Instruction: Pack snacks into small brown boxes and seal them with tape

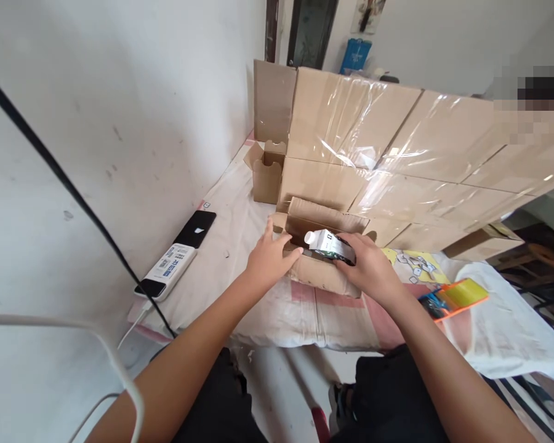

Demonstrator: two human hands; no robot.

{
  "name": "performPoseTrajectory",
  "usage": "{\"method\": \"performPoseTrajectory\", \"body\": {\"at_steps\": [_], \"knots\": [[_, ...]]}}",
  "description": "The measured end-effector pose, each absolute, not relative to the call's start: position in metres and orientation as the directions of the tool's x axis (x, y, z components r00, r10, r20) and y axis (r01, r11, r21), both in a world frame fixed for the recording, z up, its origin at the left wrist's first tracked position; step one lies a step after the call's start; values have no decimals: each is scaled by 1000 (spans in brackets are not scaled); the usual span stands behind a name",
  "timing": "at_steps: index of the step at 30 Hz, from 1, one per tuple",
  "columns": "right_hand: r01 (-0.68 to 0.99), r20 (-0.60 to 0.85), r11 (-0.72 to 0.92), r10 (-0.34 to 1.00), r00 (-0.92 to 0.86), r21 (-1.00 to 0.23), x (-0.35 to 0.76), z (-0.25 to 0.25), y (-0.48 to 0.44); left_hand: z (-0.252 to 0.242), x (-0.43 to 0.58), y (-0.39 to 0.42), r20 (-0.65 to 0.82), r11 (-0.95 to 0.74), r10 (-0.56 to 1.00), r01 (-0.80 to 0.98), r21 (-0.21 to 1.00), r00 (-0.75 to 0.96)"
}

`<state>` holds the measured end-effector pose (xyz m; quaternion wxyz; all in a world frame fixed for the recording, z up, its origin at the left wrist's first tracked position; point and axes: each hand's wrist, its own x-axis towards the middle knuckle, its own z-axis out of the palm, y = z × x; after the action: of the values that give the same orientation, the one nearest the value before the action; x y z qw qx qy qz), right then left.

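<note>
An open cardboard box (325, 275) sits on the cloth-covered table in front of me, its flaps spread. My right hand (367, 258) grips a carton (330, 244) with a white cap and a white and dark printed body. The carton lies tilted over the box opening, its cap pointing left. My left hand (270, 253) is at the box's left end, thumb stretched toward the carton and fingers apart, touching the box's edge or flap. What lies deeper in the box is hidden by the carton and the flaps.
A tall wall of taped cardboard (332, 123) stands behind the box. A small open carton box (266, 181) is at back left. A black phone (195, 227) and a white power bank (173, 264) lie left; an orange-edged pouch (461, 296) lies right. A black cable (74, 184) crosses the left side.
</note>
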<state>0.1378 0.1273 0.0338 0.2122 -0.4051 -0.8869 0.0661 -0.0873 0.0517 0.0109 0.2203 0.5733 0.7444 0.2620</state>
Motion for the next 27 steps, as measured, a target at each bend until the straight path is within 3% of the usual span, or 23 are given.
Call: {"method": "performPoseTrajectory", "body": {"at_steps": [4, 8, 14, 17, 23, 27], "knots": [[732, 201, 636, 772, -603, -245, 146, 30, 120, 15, -83, 40, -20, 231, 965, 818, 527, -260], [700, 114, 711, 703, -702, -70, 155, 27, 95, 18, -76, 29, 69, 233, 956, 880, 415, -286], [720, 84, 688, 715, -694, 92, 161, 25, 71, 22, -55, 13, 33, 300, 948, 925, 233, -316], [748, 66, 655, 746, -663, 109, 163, 24, 69, 26, -50, 9, 22, 259, 961, 925, 278, -275], [814, 24, 564, 820, -572, 139, 164, 20, 76, 30, -55, 2, -94, 126, 992, 780, 613, -86], [814, -37, 574, 819, -573, 93, 156, 19, 88, 29, -55, -2, -48, 67, 998, 749, 659, -47]]}}
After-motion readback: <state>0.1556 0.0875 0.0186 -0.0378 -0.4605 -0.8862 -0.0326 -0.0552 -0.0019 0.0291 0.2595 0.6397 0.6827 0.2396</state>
